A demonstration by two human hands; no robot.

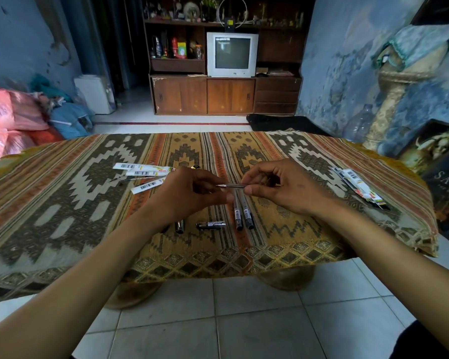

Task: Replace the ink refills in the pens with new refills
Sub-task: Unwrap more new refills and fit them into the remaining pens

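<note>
Patterned tablecloth (88,203); right hand (278,187) pinches refill (233,186), left hand (189,195) curled beside.

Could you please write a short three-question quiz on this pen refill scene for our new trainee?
1. True or false: the thin refill is pinched by the right hand, its metal tip pointing toward the left hand.
2. Where do the two black pens lie?
A. On the floor tiles
B. Side by side on the patterned cloth, below the hands
C. On the television shelf
3. Fill in: white barcoded refill packets lie on the person's ____ side, and more packets on the other.

Key: 1 true; 2 B; 3 left.
</note>
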